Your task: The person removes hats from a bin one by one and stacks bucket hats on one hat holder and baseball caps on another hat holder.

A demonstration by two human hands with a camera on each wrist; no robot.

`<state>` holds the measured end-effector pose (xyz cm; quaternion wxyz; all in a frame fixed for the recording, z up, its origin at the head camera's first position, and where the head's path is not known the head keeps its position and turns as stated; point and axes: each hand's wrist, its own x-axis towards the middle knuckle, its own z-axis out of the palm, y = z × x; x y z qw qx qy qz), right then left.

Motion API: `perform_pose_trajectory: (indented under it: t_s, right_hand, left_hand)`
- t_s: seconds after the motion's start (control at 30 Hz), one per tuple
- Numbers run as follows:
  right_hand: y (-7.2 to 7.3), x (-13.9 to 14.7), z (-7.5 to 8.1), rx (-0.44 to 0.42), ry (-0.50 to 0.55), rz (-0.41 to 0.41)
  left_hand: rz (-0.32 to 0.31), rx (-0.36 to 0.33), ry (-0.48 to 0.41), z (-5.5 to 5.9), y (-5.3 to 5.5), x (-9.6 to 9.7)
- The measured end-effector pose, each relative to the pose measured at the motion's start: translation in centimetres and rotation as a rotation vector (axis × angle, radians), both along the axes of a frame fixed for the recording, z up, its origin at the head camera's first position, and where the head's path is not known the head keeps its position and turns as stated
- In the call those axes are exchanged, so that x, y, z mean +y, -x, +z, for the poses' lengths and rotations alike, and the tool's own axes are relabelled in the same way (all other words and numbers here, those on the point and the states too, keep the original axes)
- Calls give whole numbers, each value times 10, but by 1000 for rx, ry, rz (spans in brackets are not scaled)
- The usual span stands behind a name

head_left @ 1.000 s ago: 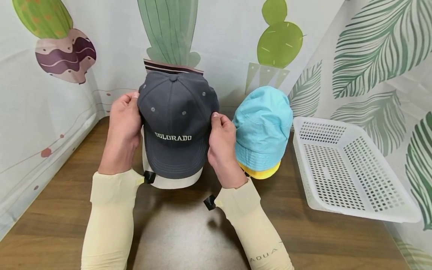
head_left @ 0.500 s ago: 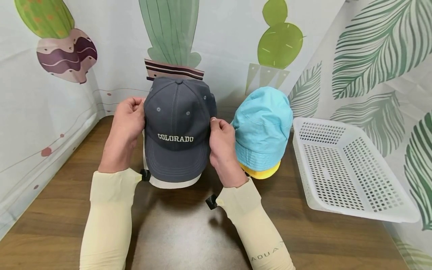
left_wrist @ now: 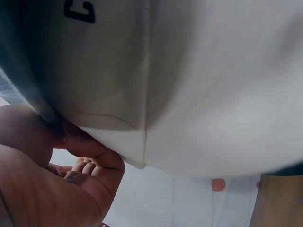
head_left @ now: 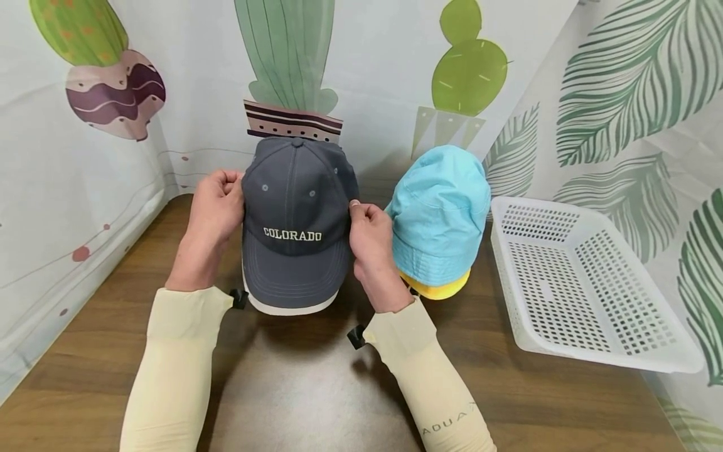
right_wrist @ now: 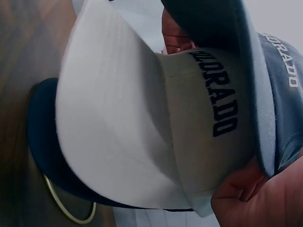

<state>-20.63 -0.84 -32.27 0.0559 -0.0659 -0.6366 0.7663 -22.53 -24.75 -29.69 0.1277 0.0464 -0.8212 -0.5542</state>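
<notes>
A dark grey baseball cap (head_left: 294,201) with "COLORADO" in light letters is held between both hands, brim toward me. My left hand (head_left: 213,210) pinches its left edge; my right hand (head_left: 369,235) pinches the right edge with thumb and fingers. Right below it sits a cream cap (right_wrist: 109,109) with dark "COLORADO" lettering; from above only a strip of its brim shows. The right wrist view reveals the grey cap's brim spaced over the cream brim, and a dark blue brim (right_wrist: 42,125) underneath. What supports this stack is hidden.
To the right stands a light blue bucket hat (head_left: 440,213) over something yellow (head_left: 443,291). Farther right is a white perforated plastic basket (head_left: 508,295). A printed cloth backdrop (head_left: 384,75) rises behind the wooden table (head_left: 542,402). A thin yellowish loop (right_wrist: 71,217) hangs below the stack.
Both hands have lowered the grey cap over the cream cap, covering more of its brim. The bucket hat and basket stay where they were.
</notes>
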Motion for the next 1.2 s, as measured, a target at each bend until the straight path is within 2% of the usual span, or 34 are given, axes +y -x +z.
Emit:
perform_pose_trajectory:
  t_s: [0.3, 0.47, 0.63, 1.2]
  right_hand:
    - [5, 0, -15, 21, -81, 17]
    - [8, -2, -22, 1, -111, 19]
    - [11, -2, -27, -28, -137, 15]
    - [22, -4, -46, -27, -191, 4]
  left_hand:
    - [8, -55, 2, -3, 4, -4]
    - [-1, -85, 36, -4, 5, -7]
    - [-36, -100, 47, -8, 8, -11]
    - [-29, -123, 170, -16, 11, -13]
